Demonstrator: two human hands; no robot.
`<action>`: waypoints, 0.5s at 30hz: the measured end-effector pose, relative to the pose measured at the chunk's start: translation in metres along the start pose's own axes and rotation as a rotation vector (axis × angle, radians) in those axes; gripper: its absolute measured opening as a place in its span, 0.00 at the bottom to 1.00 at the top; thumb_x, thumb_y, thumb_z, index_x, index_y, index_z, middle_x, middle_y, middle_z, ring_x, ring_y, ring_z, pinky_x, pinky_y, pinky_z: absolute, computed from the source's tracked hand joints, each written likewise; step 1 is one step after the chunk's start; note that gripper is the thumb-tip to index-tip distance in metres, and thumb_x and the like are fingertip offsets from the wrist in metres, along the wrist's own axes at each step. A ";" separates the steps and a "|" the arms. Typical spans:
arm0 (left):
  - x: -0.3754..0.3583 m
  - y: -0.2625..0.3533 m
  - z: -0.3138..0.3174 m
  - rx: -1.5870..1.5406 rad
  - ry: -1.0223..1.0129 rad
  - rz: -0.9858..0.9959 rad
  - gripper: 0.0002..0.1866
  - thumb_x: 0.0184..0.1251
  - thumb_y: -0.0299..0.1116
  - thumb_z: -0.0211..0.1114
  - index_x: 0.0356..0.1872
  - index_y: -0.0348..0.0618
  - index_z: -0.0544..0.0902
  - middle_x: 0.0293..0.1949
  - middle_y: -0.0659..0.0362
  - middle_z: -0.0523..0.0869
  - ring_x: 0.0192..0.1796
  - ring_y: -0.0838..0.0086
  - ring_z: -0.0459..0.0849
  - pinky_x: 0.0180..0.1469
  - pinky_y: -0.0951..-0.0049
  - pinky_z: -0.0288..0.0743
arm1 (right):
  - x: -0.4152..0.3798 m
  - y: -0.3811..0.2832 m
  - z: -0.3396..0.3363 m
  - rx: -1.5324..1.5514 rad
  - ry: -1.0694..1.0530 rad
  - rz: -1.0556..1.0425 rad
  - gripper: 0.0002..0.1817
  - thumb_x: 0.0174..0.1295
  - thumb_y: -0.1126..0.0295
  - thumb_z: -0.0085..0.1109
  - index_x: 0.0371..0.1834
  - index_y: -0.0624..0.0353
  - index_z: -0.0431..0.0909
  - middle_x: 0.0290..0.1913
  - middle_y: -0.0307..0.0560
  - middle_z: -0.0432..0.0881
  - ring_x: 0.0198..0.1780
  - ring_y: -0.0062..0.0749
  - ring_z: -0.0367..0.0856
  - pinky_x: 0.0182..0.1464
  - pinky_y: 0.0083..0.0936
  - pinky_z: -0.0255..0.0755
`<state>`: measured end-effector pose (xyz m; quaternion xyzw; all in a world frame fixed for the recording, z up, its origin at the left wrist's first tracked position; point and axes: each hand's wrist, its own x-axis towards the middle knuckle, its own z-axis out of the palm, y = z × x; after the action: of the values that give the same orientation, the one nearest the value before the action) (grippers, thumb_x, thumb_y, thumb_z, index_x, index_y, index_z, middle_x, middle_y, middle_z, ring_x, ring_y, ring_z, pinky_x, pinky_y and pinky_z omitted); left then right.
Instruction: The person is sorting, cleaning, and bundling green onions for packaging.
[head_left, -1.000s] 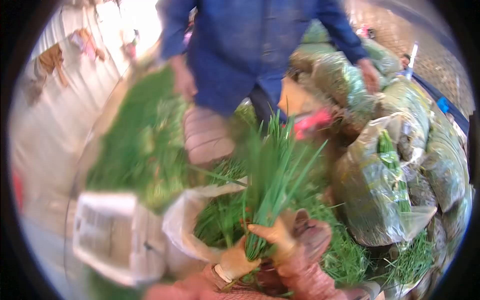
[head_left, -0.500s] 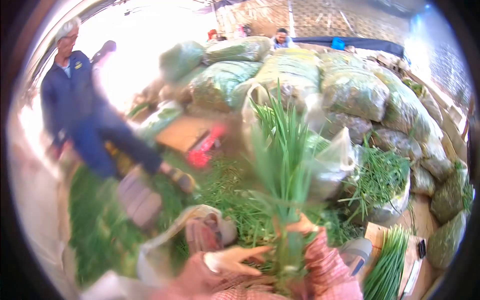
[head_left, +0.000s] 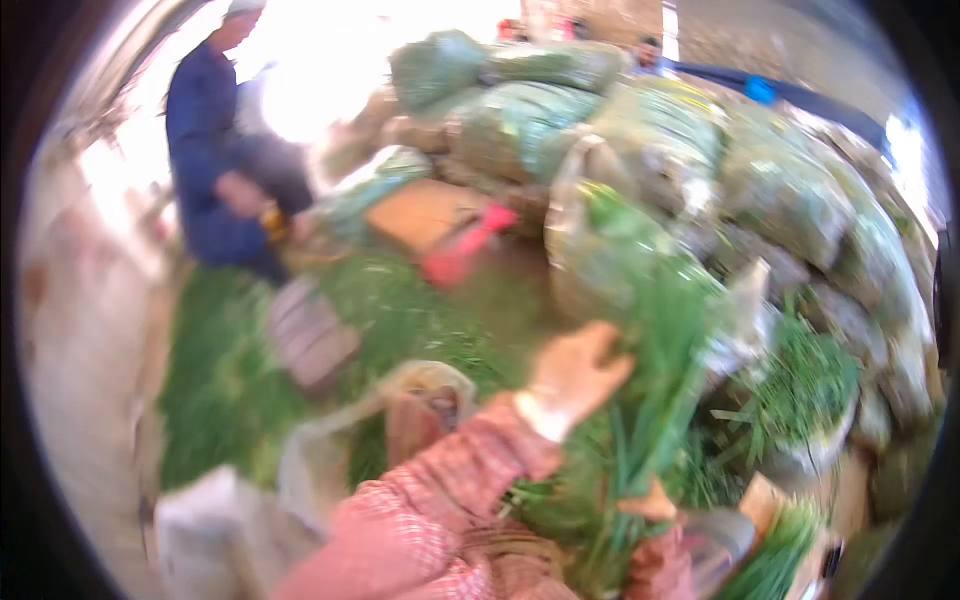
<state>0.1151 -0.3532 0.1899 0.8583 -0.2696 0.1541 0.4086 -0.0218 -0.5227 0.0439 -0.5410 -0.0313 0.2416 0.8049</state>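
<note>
A bunch of long, flat green chives (head_left: 660, 370) stands before me, its tops leaning to the right. Low on its stems, my right hand (head_left: 650, 502) is closed round the bunch. My left hand (head_left: 580, 372) is raised at the left side of the leaves, fingers bent but apart; blur hides whether they touch the leaves. More chives (head_left: 775, 560) lie in a neat bundle on a board at lower right. Behind the bunch stands a clear plastic bag (head_left: 580, 255) with greens in it.
Loose greens (head_left: 390, 300) cover the ground. Stuffed plastic sacks (head_left: 650, 140) are piled behind. A person (head_left: 215, 150) in dark blue stands at left. A grey block-like object (head_left: 310, 335), a red object (head_left: 465, 250) and a white bag (head_left: 225, 530) lie around.
My left hand has moved up and forward from beside the stems to the leaves. The chives now lean right instead of standing upright. The view has shifted, and the person at left has turned.
</note>
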 end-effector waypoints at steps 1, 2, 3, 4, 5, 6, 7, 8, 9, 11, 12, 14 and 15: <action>-0.002 -0.005 0.001 -0.002 -0.028 0.009 0.13 0.51 0.39 0.63 0.33 0.42 0.78 0.30 0.53 0.82 0.31 0.58 0.80 0.33 0.65 0.73 | -0.001 -0.008 0.009 -0.071 -0.048 -0.120 0.35 0.43 0.63 0.69 0.54 0.66 0.65 0.41 0.58 0.77 0.37 0.39 0.79 0.37 0.35 0.77; -0.005 -0.006 -0.002 -0.031 -0.025 -0.013 0.12 0.52 0.39 0.61 0.33 0.42 0.78 0.29 0.52 0.81 0.31 0.58 0.80 0.33 0.64 0.73 | 0.005 -0.006 0.002 0.009 -0.126 -0.030 0.34 0.39 0.66 0.70 0.51 0.67 0.66 0.38 0.58 0.77 0.32 0.40 0.80 0.28 0.32 0.77; -0.005 -0.006 -0.002 -0.073 -0.031 -0.028 0.12 0.53 0.39 0.60 0.33 0.42 0.78 0.29 0.51 0.81 0.31 0.57 0.80 0.34 0.64 0.73 | 0.000 -0.029 0.040 0.162 0.015 -0.105 0.33 0.39 0.66 0.69 0.50 0.67 0.65 0.36 0.59 0.77 0.29 0.41 0.80 0.25 0.31 0.78; -0.003 -0.011 -0.003 -0.080 -0.068 -0.072 0.12 0.53 0.39 0.60 0.33 0.42 0.78 0.29 0.50 0.80 0.31 0.57 0.80 0.34 0.64 0.73 | 0.010 0.003 0.000 0.060 -0.101 -0.015 0.33 0.40 0.68 0.67 0.51 0.67 0.64 0.33 0.59 0.76 0.28 0.42 0.79 0.24 0.32 0.78; 0.000 -0.014 -0.002 -0.100 -0.113 -0.112 0.12 0.52 0.39 0.60 0.33 0.42 0.78 0.28 0.49 0.80 0.31 0.57 0.80 0.34 0.64 0.73 | 0.010 0.001 0.012 0.164 -0.045 -0.040 0.32 0.40 0.69 0.66 0.50 0.66 0.65 0.32 0.59 0.76 0.28 0.44 0.79 0.24 0.32 0.78; 0.002 -0.017 -0.002 -0.188 -0.143 -0.162 0.12 0.52 0.38 0.59 0.33 0.41 0.78 0.27 0.48 0.80 0.31 0.56 0.80 0.34 0.64 0.72 | 0.009 -0.001 0.021 0.200 -0.018 -0.072 0.31 0.40 0.69 0.67 0.49 0.66 0.65 0.32 0.59 0.76 0.28 0.45 0.79 0.24 0.32 0.79; 0.005 -0.021 -0.001 -0.213 -0.157 -0.176 0.12 0.51 0.37 0.60 0.31 0.39 0.78 0.26 0.48 0.80 0.30 0.56 0.79 0.33 0.64 0.72 | 0.009 -0.003 0.028 0.239 0.019 -0.106 0.31 0.39 0.69 0.67 0.49 0.66 0.66 0.32 0.59 0.76 0.29 0.45 0.79 0.24 0.32 0.79; 0.006 -0.030 0.006 -0.268 -0.136 -0.187 0.12 0.50 0.37 0.60 0.31 0.39 0.78 0.26 0.48 0.80 0.29 0.56 0.79 0.33 0.64 0.72 | 0.012 0.006 0.020 0.227 0.002 -0.114 0.31 0.39 0.69 0.67 0.49 0.66 0.66 0.32 0.59 0.76 0.29 0.45 0.79 0.24 0.32 0.79; 0.007 -0.038 0.012 -0.325 -0.119 -0.194 0.12 0.50 0.36 0.60 0.31 0.38 0.79 0.26 0.48 0.80 0.29 0.56 0.79 0.33 0.64 0.72 | 0.016 0.024 0.004 0.217 -0.010 -0.125 0.31 0.39 0.69 0.67 0.49 0.67 0.66 0.33 0.58 0.76 0.29 0.44 0.79 0.24 0.32 0.78; 0.011 -0.040 0.017 -0.338 -0.132 -0.207 0.12 0.49 0.36 0.60 0.31 0.38 0.79 0.26 0.47 0.80 0.29 0.56 0.79 0.33 0.64 0.72 | 0.014 0.028 0.001 0.240 0.014 -0.127 0.31 0.39 0.69 0.67 0.49 0.67 0.66 0.34 0.58 0.76 0.29 0.43 0.79 0.24 0.31 0.78; 0.013 -0.041 0.019 -0.345 -0.141 -0.213 0.12 0.49 0.36 0.60 0.31 0.38 0.79 0.26 0.47 0.80 0.29 0.55 0.79 0.33 0.64 0.72 | 0.011 0.031 0.003 0.272 0.050 -0.117 0.32 0.39 0.69 0.67 0.49 0.67 0.66 0.34 0.57 0.76 0.30 0.43 0.79 0.24 0.31 0.78; 0.014 -0.043 0.029 -0.300 -0.140 -0.183 0.13 0.48 0.37 0.61 0.31 0.38 0.79 0.27 0.47 0.80 0.30 0.55 0.79 0.34 0.64 0.72 | 0.005 0.025 0.021 0.339 0.126 -0.097 0.32 0.39 0.68 0.67 0.50 0.67 0.66 0.35 0.57 0.76 0.30 0.42 0.79 0.24 0.31 0.77; 0.014 -0.043 0.034 -0.278 -0.142 -0.168 0.14 0.48 0.38 0.61 0.32 0.38 0.79 0.27 0.47 0.80 0.30 0.55 0.79 0.34 0.63 0.72 | 0.003 0.023 0.028 0.375 0.166 -0.087 0.32 0.39 0.68 0.67 0.50 0.67 0.66 0.36 0.57 0.76 0.30 0.41 0.79 0.25 0.31 0.77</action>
<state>0.1533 -0.3618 0.1489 0.8218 -0.2438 0.0195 0.5146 -0.0363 -0.4911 0.0349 -0.3981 0.0576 0.1629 0.9009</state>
